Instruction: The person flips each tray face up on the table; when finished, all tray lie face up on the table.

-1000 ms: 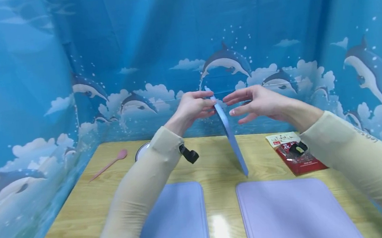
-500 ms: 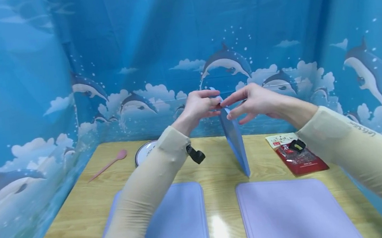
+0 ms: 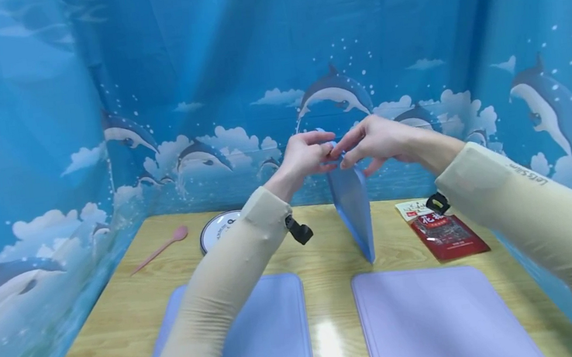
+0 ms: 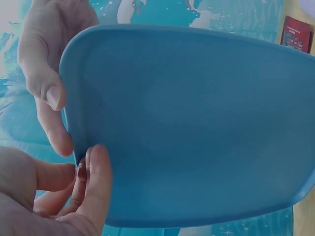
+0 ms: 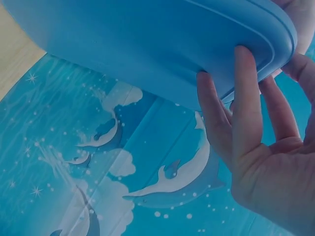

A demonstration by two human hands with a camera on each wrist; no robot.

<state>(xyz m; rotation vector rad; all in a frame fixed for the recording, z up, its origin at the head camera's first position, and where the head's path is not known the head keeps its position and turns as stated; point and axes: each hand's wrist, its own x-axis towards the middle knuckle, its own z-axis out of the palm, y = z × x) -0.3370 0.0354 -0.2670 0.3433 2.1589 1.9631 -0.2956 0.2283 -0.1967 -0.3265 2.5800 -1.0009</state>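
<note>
A blue mat (image 3: 352, 209) with rounded corners and a raised rim stands nearly on edge over the middle of the table. My left hand (image 3: 306, 156) pinches its upper edge, thumb against fingers, as the left wrist view shows. Beside it, my right hand (image 3: 381, 139) holds the same end. In the right wrist view two fingertips of the right hand (image 5: 263, 147) press on the mat's face (image 5: 123, 39), while other fingers reach round the rim. Whether the mat's lower corner touches the table cannot be told.
Two lavender mats (image 3: 439, 314) (image 3: 266, 334) lie flat at the front of the wooden table (image 3: 121, 315). Behind are a pink spoon (image 3: 166, 245), a round white lid-like item (image 3: 212, 231) partly under the left sleeve, and a red packet (image 3: 446, 234). A dolphin-print curtain (image 3: 230, 61) surrounds the table.
My right hand has come in from the right and taken hold of the mat's upper end. The left hand has shifted slightly right, and the mat has turned to show more of its face.
</note>
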